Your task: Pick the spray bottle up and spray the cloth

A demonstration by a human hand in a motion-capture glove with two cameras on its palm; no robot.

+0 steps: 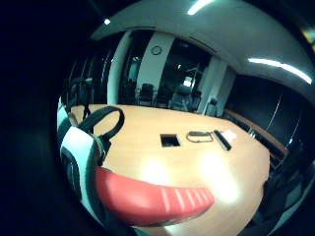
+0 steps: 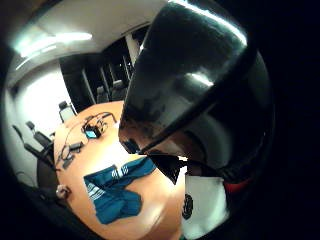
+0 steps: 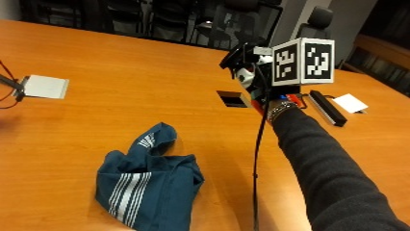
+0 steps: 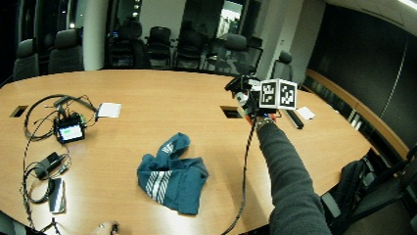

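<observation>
The right hand point(image 3: 256, 82) has its grip clamped on the spray bottle point(image 3: 247, 72), black on top with a red trigger, above the desk point(image 3: 128, 86); the blue striped cloth point(image 3: 148, 185) lies crumpled.

Stood around the far side of the wooden table point(image 4: 169, 98): a row of dark office chairs point(image 4: 156, 44). Lay on the left part: a small device with a lit screen point(image 4: 70, 131) amid black cables point(image 4: 39, 112), beside a white card point(image 4: 108, 109). Further right: a rectangular cutout point(image 3: 232, 98), a black bar point(image 3: 326, 108), a white paper point(image 3: 351, 103).
</observation>
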